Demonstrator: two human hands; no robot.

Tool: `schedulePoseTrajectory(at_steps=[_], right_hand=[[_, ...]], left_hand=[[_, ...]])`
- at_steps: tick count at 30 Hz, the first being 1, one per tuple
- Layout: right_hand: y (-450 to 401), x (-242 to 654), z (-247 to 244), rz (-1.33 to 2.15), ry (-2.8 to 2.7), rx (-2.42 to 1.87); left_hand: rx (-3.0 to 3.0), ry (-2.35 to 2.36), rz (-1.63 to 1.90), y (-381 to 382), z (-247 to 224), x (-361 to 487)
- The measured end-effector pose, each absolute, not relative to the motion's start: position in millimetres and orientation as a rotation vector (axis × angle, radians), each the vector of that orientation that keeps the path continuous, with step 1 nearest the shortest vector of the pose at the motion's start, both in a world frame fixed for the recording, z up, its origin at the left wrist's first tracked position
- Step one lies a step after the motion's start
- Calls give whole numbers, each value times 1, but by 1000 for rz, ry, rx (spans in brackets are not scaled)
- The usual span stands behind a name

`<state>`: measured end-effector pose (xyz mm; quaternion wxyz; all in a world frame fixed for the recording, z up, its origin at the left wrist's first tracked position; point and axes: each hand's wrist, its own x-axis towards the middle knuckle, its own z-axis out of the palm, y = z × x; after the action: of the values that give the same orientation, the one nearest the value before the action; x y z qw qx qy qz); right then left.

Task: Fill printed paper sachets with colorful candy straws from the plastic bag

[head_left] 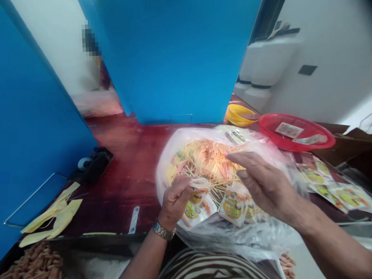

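Blue partition panels (176, 53) rise ahead of me and to my left, above my dark red table (134, 158). On it lies a clear plastic bag (172, 185) holding a heap of thin coloured sticks (205, 159) and printed sachets (233, 205). Beyond it, a red basket (296, 130) holds 2 paper slips (288, 130); a yellow basket (238, 114) sits farther back, its inside hard to make out. My left hand (174, 201) is closed, pinching the pale top of one sachet (199, 192). My right hand (265, 185) hangs open above the sticks, holding nothing. A blurred orange heap (31, 271) is cut off at the corner.
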<state>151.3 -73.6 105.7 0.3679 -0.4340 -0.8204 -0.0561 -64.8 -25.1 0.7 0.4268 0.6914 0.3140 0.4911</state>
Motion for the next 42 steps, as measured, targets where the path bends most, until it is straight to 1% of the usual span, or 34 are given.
schedulePoseTrajectory(at_steps=[2,4,6,9,12,14,15,18,22,25,28,31,35,38,41,42], right_hand=[[-80,147,106,-153,-2052,-1168],[-84,141,94,-134,-2092,-1197],[-87,140,72,-103,-2125,-1224],[-92,154,36,-111,-2077,-1365],[-95,170,13,-338,-2103,-1709],[-94,171,5,-456,-2220,-1816],[-93,169,2,-447,-2323,-1797],[-88,165,-7,-248,-2618,-1707],[-70,171,-4,-213,-2611,-1826],[-36,154,12,-174,-2635,-1617],[15,113,22,-186,-2790,-1307],[62,71,13,-263,-2987,-1072],[89,42,-8,-327,-3093,-997],[88,44,-11,-335,-3071,-1042],[81,59,4,-357,-2987,-1150],[77,66,10,-291,-2920,-1223]], left_hand=[[1751,754,1251,-24,5,-59],[1808,713,1254,-25,8,-50],[1834,720,1187,-28,8,-41],[1916,835,990,-32,2,-39],[2251,908,781,-31,-6,-49],[2463,936,670,-29,-9,-55],[2531,951,636,-28,-10,-57],[2627,980,572,-27,-11,-61],[2638,933,483,-30,-12,-64],[2648,908,456,-30,-15,-65],[2661,905,429,-30,-19,-64],[2623,916,422,-30,-21,-63],[2580,941,429,-33,-23,-64],[2514,946,499,-35,-24,-65],[2305,1045,729,-33,-25,-69],[2181,1102,832,-30,-24,-69]])
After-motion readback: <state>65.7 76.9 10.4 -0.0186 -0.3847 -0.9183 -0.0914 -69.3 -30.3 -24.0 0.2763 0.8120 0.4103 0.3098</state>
